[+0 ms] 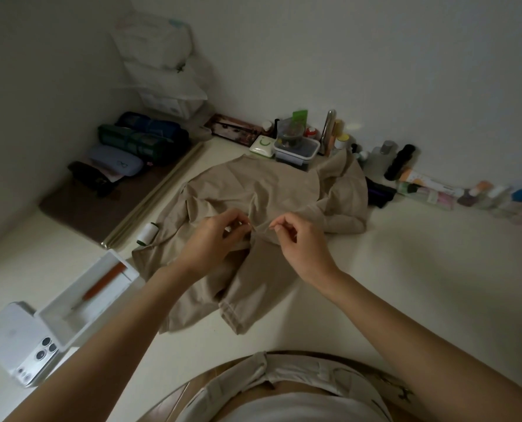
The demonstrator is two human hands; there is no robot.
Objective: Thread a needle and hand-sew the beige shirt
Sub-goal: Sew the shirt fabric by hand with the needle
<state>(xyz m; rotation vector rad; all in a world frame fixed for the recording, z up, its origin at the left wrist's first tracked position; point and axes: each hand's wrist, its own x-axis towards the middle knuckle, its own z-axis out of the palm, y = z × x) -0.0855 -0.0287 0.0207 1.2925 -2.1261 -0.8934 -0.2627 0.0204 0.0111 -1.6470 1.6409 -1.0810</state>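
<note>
Beige shirt (pixel 268 190) lies crumpled, left hand (pixel 214 239) grip pinching its fabric, right hand (pixel 303 240) grip pinched tight, contents unclear.

Home room, toiletry bottles (pixel 400 162) lining the wall (pixel 375 56), phone (pixel 37 357) lying nearby

Beige cloth shirt (pixel 268 190): matt, soft weave, creased.
Off-white table (pixel 405 269): smooth, faint sheen.
White plastic tray (pixel 122 269), near left: smooth, semi-gloss.
Silver phone (pixel 25 348) beside it: satin back, glossy lens glass.
White thread spool (pixel 146 234): matt wound fibre.
Far edge: clear plastic box (pixel 296 150), glossy; silver metal tube (pixel 328 132), polished.
Brown mat (pixel 80 214), left: dull.
</note>
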